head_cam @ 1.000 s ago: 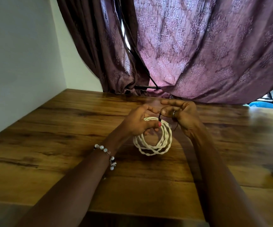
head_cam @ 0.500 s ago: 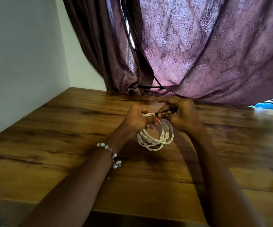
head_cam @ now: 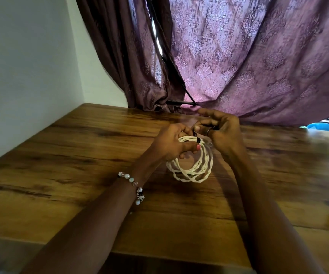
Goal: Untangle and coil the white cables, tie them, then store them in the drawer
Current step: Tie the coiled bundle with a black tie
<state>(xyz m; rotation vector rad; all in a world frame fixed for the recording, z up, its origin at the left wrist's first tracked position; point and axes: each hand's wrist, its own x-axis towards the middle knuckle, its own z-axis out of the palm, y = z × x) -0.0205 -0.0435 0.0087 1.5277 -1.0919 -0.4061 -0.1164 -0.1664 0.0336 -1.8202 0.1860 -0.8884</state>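
Centre of frame: coiled white twisted cable (head_cam: pixel 191 167) held upright above the brown wooden desk (head_cam: pixel 80 155), lower loops hanging free. Left hand (head_cam: pixel 171 143) grips the coil's top, fingers curled round the strands, pink-nailed thumb across the front. Right hand (head_cam: pixel 221 133) just beside it, fingers curled, pinching a thin black tie (head_cam: pixel 198 139) that wraps the coil's top; silver ring on one finger. Beaded white bracelet (head_cam: pixel 133 184) on the left wrist. Purple patterned curtain (head_cam: pixel 238 56) fills the upper right, white wall (head_cam: pixel 21 66) at upper left.
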